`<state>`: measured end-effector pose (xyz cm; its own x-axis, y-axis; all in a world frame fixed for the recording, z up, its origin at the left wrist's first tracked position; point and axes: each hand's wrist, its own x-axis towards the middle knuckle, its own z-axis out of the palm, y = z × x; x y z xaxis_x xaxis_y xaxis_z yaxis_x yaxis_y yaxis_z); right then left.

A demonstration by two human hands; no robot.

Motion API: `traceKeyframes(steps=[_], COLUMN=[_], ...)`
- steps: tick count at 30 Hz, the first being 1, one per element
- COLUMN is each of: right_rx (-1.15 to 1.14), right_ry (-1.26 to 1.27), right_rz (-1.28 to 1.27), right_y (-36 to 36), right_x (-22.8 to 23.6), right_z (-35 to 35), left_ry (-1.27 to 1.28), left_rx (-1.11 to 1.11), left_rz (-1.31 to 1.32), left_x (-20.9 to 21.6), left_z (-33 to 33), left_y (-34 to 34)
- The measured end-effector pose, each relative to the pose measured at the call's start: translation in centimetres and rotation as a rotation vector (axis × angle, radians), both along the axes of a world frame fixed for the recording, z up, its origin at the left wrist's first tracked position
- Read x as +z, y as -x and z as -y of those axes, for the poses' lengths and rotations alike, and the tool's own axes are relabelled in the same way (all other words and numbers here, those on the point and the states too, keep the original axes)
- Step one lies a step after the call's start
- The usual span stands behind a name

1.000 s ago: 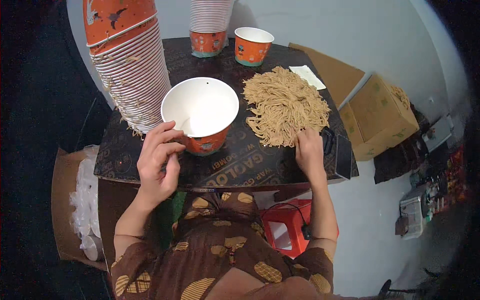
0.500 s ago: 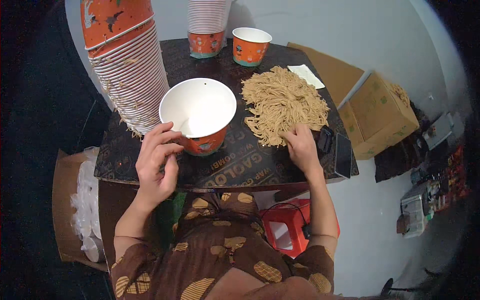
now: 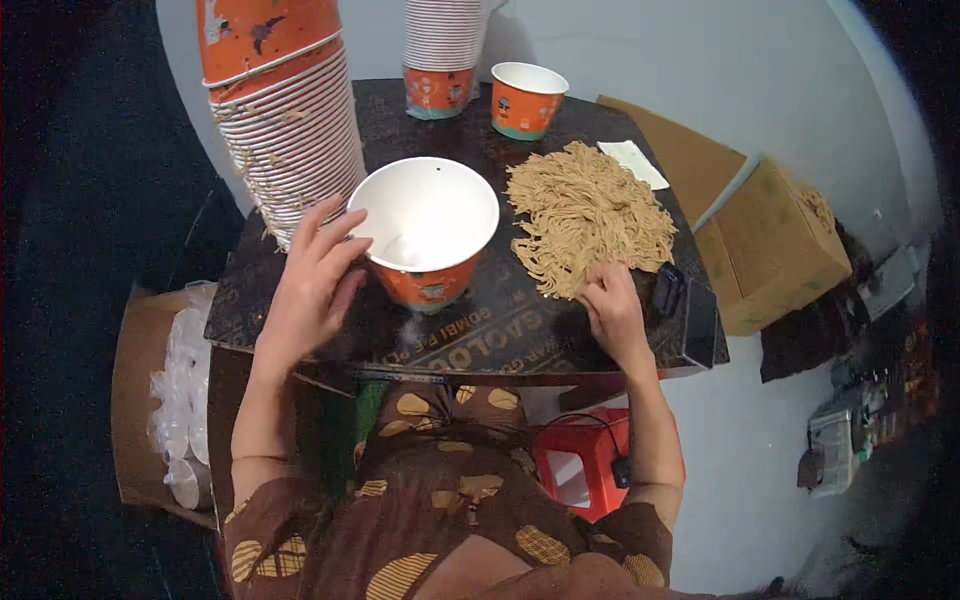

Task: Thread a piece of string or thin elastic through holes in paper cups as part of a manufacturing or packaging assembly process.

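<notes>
Two bare hands: the left hand [image 3: 310,285] is hovering at an orange bowl [image 3: 440,285], the right hand [image 3: 615,305] is resting at the near edge of a noodle heap [image 3: 595,212].
Noodle heap: lying just beyond the right fingertips, spreading away from them; its strands are looking soft, light and springy, probably tangling when lifted.
Loose near strands: offering the easiest hold, right at that hand; a gentle pinch is likely avoiding breakage.
Right grip: fingers are curling toward the thumb; whether they are pinching strands, I cannot tell.
Left grip: fingers and thumb are standing apart, clasping nothing; the fingertips are overlapping the rim's left side, contact unclear.
Orange bowl: standing between both grips, nearer the left; looking light and thin-walled, probably denting or tipping easily, its rim suiting a light hold.
Bowl stack [image 3: 300,140]: rising just beyond the left hand.
</notes>
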<state>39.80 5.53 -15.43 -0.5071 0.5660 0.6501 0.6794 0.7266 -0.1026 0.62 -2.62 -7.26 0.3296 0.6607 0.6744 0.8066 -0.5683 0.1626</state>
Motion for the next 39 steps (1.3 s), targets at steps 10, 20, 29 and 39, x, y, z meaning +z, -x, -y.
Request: traceKeyframes(steps=[10, 20, 29, 39], right_rx=[0.494, 0.316, 0.215, 0.216], right_ry=[0.175, 0.819, 0.809, 0.831], right_rz=[-0.075, -0.805, -0.81, -0.825], right_y=[8.1, 11.0, 12.3, 12.0], right_x=[-0.4, 2.3, 2.9, 3.0], right_z=[8.5, 8.2, 6.8, 7.3], left_ry=[0.028, 0.002, 0.058, 0.069], left_rx=[-0.165, -0.171, -0.113, 0.008], left_rz=[0.051, 0.179, 0.161, 0.099], left_x=[-1.2, 0.0, 1.5, 3.9], left_z=[-0.9, 0.5, -0.1, 0.8], left_y=[-2.9, -5.0, -3.8, -4.7])
